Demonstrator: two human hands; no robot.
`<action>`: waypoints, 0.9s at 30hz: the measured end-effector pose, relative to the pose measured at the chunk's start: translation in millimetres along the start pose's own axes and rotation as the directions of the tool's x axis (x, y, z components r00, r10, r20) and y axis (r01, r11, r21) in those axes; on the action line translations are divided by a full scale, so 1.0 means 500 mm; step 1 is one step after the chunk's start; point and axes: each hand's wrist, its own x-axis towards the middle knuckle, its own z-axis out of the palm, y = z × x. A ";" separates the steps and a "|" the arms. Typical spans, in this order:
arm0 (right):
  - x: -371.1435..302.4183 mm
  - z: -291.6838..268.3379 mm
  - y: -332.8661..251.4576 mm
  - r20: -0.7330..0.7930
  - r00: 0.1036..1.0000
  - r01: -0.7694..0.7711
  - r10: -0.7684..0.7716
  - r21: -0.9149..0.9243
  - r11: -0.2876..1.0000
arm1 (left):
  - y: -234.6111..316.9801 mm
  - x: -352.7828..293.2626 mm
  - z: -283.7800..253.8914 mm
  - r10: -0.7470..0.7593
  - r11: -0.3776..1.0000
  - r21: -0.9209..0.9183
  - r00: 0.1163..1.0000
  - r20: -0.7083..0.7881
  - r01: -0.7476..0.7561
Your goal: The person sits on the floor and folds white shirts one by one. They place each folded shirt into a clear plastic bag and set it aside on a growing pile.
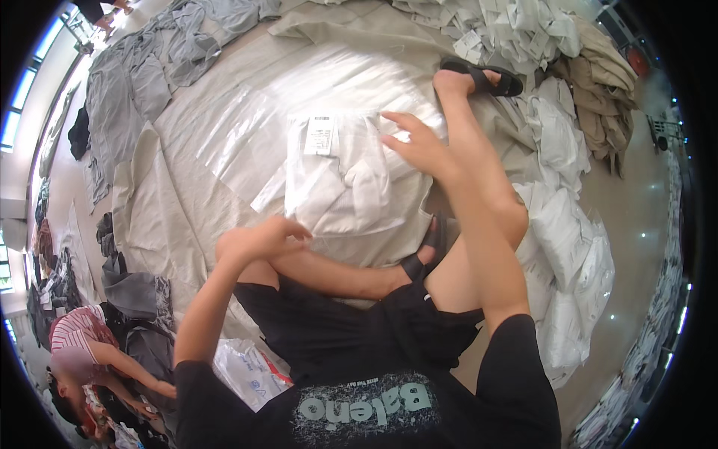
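A folded white garment (pixel 344 183) in a clear plastic bag lies flat before me, with a white printed label (pixel 319 136) at its upper left. My right hand (pixel 419 148) is at the upper right corner of this package, thumb and fingers apart, holding nothing I can see. Below the package's lower left corner is my left hand (pixel 271 238), its fingers loosely bent and apart, with nothing visible in them. Flat clear plastic bags (pixel 239 142) are spread under and beyond the package, on a beige cloth (pixel 168 217).
Grey garments (pixel 134 82) are heaped at the far left. Bagged white packages (pixel 565 262) line my right side, near brown cloth (pixel 598 90). White tagged pieces (pixel 516 34) lie at the back. Another person (pixel 90 352) bends over dark clothes at lower left. My legs frame the work area.
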 end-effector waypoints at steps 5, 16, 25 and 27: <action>0.069 0.281 0.025 -0.067 0.997 -0.003 -0.046 -0.592 0.806 | -0.042 0.146 -0.003 -0.505 0.847 -0.254 0.856 -0.112 0.467; 0.059 0.421 0.103 0.066 0.996 -0.005 0.063 -0.653 0.757 | -0.228 0.269 0.036 -0.713 0.684 -0.622 0.529 -0.459 0.381; 0.068 0.312 0.096 -0.460 0.884 -0.140 0.076 -0.106 0.984 | -0.148 0.249 -0.033 -0.574 0.326 -0.907 0.707 -0.413 -0.265; 0.037 0.282 0.055 -0.276 0.804 -0.409 0.527 0.387 0.827 | -0.096 0.173 -0.078 -0.503 0.284 -0.910 0.761 -0.410 -0.302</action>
